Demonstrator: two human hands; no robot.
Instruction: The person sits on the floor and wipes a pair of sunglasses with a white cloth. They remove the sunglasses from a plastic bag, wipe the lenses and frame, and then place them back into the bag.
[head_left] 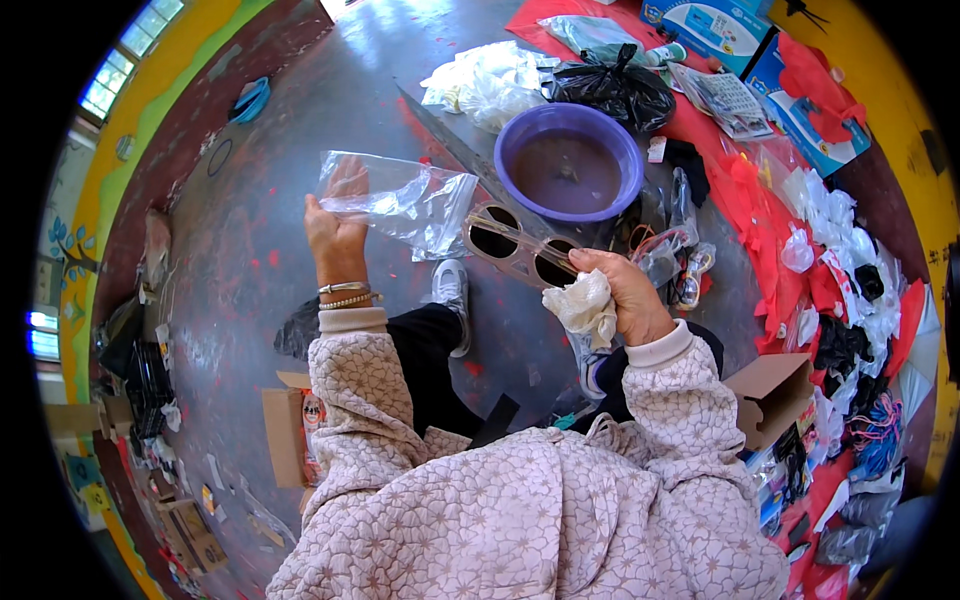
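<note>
Head cam: left hand (340, 240) has a clear, flat plastic bag (405, 200) between thumb and fingers, while the right hand (632, 297) pinches dark-lensed sunglasses with pale see-through frames (526, 247) plus a crumpled whitish cloth (583, 304), right beside the bag.

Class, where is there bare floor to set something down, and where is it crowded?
Mostly bare floor lies between the left hand and the left wall, with a smaller patch between the shoes. The right is crowded: bags and boxes along the red sheet.
</note>
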